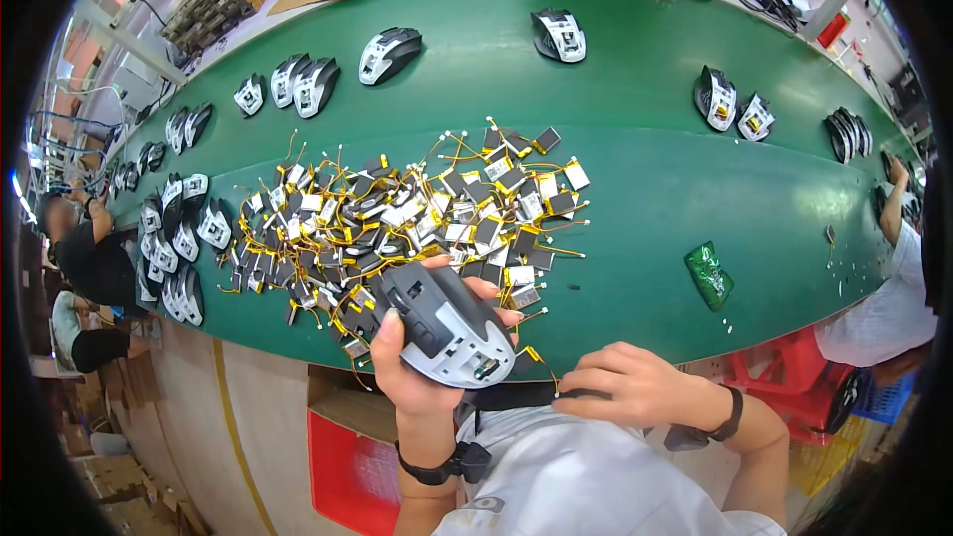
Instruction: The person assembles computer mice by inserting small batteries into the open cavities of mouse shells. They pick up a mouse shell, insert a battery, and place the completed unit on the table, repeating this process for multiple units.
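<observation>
A black and silver-white computer mouse shell (442, 323) rests in my left hand (417, 377), its thumb on the near side and its fingers around the far side. Open cutouts show in the shell's pale end. Past the shell spreads a heap of small battery packs (397, 213) with yellow tape and thin wires. My right hand (635, 387) is at the table's near edge with its fingers curled closed. The wire of one battery (532, 353) runs to those fingertips; whether they pinch it I cannot tell.
More mouse shells (184, 228) crowd the left, with others along the far side of the green table (635, 199). A green packet (708, 276) lies to the right. A red bin (347, 467) stands below the near edge. One person (874, 278) sits at right, another (94, 258) at left.
</observation>
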`<state>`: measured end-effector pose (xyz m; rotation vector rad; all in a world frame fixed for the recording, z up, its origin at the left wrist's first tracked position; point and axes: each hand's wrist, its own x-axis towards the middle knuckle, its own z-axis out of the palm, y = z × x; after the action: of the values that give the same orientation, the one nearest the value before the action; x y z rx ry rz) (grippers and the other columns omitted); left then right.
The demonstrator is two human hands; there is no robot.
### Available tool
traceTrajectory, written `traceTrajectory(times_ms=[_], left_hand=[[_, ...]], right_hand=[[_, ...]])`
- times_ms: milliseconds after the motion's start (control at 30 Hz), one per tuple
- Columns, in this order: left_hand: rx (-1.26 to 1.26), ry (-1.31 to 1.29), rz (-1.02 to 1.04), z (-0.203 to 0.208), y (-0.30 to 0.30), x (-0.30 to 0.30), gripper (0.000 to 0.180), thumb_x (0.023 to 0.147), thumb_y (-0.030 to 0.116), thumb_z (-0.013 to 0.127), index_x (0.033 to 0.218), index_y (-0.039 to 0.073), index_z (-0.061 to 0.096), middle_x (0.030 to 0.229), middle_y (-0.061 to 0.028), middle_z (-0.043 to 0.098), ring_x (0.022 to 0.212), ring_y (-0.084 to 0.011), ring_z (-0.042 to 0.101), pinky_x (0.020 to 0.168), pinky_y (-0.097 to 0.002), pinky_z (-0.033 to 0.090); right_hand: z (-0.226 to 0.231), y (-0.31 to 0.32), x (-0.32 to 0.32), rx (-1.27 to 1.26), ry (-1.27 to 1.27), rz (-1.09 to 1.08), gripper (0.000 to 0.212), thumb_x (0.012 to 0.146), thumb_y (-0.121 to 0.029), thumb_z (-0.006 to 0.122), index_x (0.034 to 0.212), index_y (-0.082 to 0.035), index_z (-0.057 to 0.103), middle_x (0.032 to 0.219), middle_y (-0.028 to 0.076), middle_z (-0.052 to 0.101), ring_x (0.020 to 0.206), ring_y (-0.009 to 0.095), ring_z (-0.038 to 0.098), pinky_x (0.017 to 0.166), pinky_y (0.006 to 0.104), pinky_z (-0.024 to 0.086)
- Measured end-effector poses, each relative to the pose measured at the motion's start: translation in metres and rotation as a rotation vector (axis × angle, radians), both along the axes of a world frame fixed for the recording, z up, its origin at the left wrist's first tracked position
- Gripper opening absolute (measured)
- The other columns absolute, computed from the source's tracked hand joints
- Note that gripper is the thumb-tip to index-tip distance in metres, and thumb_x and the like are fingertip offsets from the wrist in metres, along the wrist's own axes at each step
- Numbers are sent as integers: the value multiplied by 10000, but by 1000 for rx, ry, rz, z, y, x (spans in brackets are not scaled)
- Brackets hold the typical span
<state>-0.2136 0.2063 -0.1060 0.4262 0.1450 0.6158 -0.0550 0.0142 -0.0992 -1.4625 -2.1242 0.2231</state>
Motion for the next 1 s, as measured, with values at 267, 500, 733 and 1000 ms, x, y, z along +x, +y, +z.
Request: traceTrajectory(times_ms=[267,500,733,1000], left_hand=[[69,55,-84,5,-22,7,683,894,460,499,1398,29,335,1162,-283,569,994,-438,648,802,-517,573],[27,55,-119,0,-23,14,650,896,440,492,1398,53,348,1170,-265,572,1000,-420,650,810,-503,574],[61,130,-70,-1,-24,14,640,887,436,508,1383,59,365,1156,-252,581,992,-418,654,795,-501,580],[127,150,-10,-1,-26,25,608,897,395,526,1364,31,386,1158,-254,596,972,-396,667,823,-473,579]], right_hand=[[-26,8,0,-30,-105,40,260,760,-142,615,1006,-69,653,1070,28,592,919,169,559,707,284,466],[-26,15,14,-27,-135,182,234,776,-162,623,983,-58,657,1117,29,584,958,163,555,704,274,478],[-14,20,-1,-102,783,-182,95,866,-73,687,938,-11,692,881,75,666,812,170,628,691,283,508],[17,13,-25,-183,1315,-490,106,923,-26,625,976,33,697,920,91,654,724,105,613,643,235,490]])
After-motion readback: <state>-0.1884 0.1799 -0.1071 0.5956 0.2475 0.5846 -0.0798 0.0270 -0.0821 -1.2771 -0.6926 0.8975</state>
